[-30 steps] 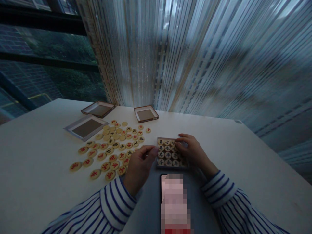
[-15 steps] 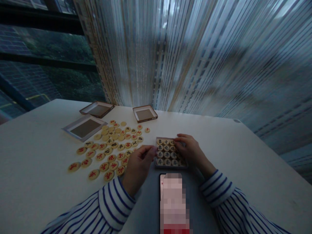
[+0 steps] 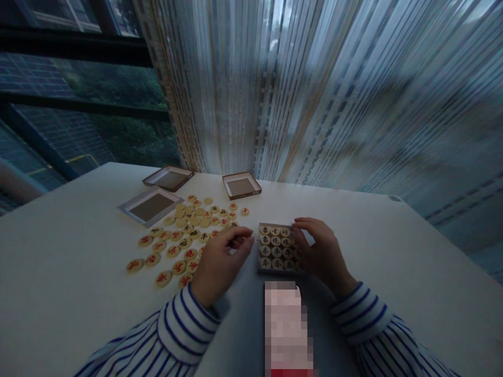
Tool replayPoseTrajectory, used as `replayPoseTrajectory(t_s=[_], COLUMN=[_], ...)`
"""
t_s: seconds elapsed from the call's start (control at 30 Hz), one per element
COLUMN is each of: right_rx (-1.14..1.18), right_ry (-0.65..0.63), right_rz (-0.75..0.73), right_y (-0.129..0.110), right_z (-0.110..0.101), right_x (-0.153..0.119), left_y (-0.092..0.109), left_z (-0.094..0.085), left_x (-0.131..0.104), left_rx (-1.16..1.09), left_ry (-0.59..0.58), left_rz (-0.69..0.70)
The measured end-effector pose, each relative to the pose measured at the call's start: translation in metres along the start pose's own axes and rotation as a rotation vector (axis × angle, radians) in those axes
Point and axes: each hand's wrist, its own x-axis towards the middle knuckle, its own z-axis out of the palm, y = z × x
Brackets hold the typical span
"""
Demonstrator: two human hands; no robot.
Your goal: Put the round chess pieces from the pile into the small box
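Note:
A shallow open box (image 3: pixel 259 259) holds rows of round wooden Chinese chess pieces (image 3: pixel 276 251), lying flat with black characters upward. My left hand (image 3: pixel 223 262) is just left of the box, thumb and forefinger apart with nothing visible between them. Over the box's right side is my right hand (image 3: pixel 324 251), forefinger near the far right corner and thumb over the right column. Its fingers are spread and cover some pieces there. Loose chess pieces (image 3: pixel 173 251), with red or black characters or plain faces, lie scattered to the left; my left hand hides a few.
A pale tray-like lid (image 3: pixel 129 212) and a brown-edged box part (image 3: pixel 184 183) lie at the far left of the white table (image 3: pixel 377 241). Another brown-edged box part (image 3: pixel 257 192) is at the back. A phone (image 3: pixel 286 324) lies between my forearms. Beyond hangs a string curtain (image 3: pixel 243 104).
My left hand has drawn slightly away from the box and its fingers have parted. My right fingers have shifted right, uncovering a piece in the far row. The view has turned slightly left.

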Motion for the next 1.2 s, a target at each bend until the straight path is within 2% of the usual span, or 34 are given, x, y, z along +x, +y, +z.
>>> replayPoseTrajectory(t_s=[0.1, 0.2, 0.4, 0.57, 0.87, 1.07, 1.2], right_rx=[-0.027, -0.034, -0.036, -0.04, -0.037, -0.035, -0.038], right_ry=[-0.002, -0.021, -0.029, 0.005, -0.003, 0.021, 0.026], right_rz=[-0.041, -0.075, -0.085, -0.135, -0.149, -0.161, -0.165], right_y=[-0.011, -0.016, -0.015, -0.014, -0.016, -0.015, -0.014], right_z=[-0.003, -0.004, -0.002, -0.001, -0.002, -0.001, -0.002], right_x=[-0.004, -0.007, -0.01, -0.01, -0.01, -0.01, -0.011], left_y=[-0.009, -0.017, -0.022, -0.017, -0.014, -0.013, -0.013], left_z=[-0.015, -0.024, -0.026, -0.023, -0.02, -0.019, -0.015], left_x=[0.011, 0.018, 0.021, 0.024, 0.029, 0.029, 0.024], left_rx=[0.354, 0.632, 0.851, 0.924, 0.96, 0.861, 0.576], left_ry=[0.079, 0.051, -0.049, -0.056, -0.049, 0.011, 0.022], left_rz=[0.123, 0.169, 0.14, 0.028, -0.057, 0.087, 0.212])
